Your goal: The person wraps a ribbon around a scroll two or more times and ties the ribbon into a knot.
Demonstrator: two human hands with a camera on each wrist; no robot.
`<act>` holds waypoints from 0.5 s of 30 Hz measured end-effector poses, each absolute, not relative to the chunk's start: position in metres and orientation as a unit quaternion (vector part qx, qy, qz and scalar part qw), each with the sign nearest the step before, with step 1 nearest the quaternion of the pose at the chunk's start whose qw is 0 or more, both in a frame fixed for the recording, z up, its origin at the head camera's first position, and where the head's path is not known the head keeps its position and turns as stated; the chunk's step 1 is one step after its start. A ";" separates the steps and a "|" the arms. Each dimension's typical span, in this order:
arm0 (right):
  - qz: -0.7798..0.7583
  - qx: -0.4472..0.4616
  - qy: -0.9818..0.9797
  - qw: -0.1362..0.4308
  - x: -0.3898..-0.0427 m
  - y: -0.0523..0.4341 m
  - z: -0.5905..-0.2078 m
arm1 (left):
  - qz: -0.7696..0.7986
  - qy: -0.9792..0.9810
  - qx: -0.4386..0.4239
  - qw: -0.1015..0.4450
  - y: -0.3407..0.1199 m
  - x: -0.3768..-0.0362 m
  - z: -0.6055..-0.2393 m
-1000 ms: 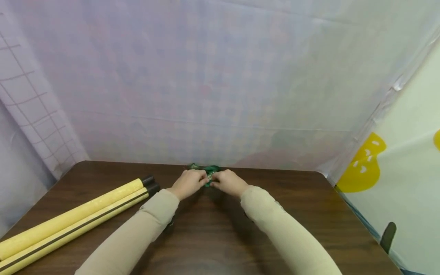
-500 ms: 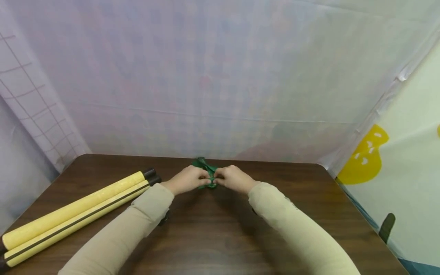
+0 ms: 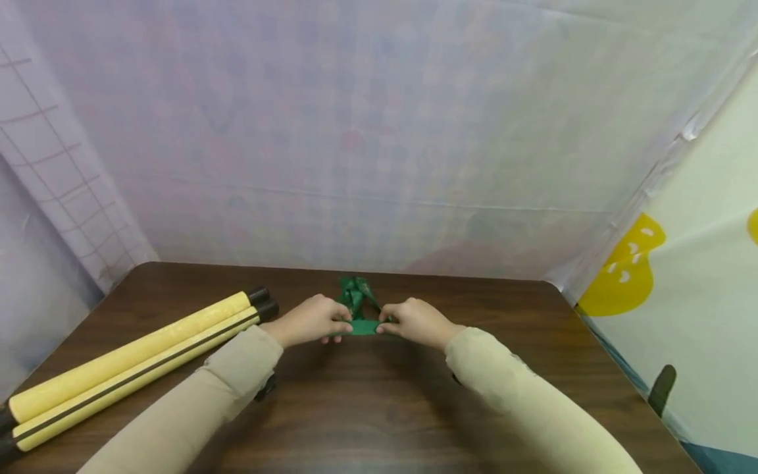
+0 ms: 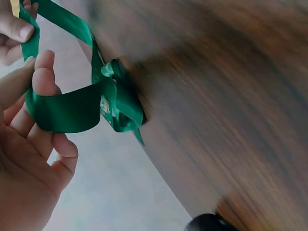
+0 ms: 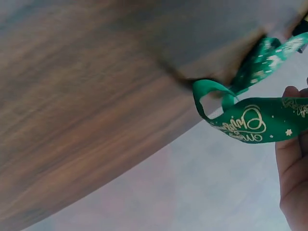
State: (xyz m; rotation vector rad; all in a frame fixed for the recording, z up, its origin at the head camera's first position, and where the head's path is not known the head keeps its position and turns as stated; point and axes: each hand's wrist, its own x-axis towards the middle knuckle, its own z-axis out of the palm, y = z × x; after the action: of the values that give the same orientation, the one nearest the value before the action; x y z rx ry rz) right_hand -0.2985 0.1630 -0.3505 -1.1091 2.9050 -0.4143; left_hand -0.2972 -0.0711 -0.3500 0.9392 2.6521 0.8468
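Nearest the person, both beige sleeves reach out over the dark wooden table [image 3: 379, 408], and the left hand [image 3: 308, 320] and right hand [image 3: 417, 322] each pinch one end of a flat span of green ribbon [image 3: 361, 326] stretched taut between them, apparently to keep the band straight. Beyond the fingers the rest of the ribbon bunches into loops near the table's far edge; gold script shows on the band in the right wrist view. Off left lie two yellow rolls [image 3: 130, 368], touching; a pale sheet [image 3: 379, 131] hangs behind.
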 end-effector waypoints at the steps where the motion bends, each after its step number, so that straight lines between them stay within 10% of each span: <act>1: -0.130 -0.352 0.927 0.005 -0.297 0.165 -0.351 | 0.284 0.899 0.317 0.101 -0.073 -0.296 -0.351; 15: -0.156 -0.337 0.928 0.009 -0.269 0.210 -0.354 | 0.260 0.907 0.321 0.078 -0.118 -0.267 -0.354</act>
State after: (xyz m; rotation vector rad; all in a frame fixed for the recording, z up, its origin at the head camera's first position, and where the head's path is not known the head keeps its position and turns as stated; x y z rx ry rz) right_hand -0.2687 0.2104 -0.3543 -1.0527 2.9008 -0.4873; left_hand -0.2675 -0.1183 -0.3536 0.9620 2.7166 0.7785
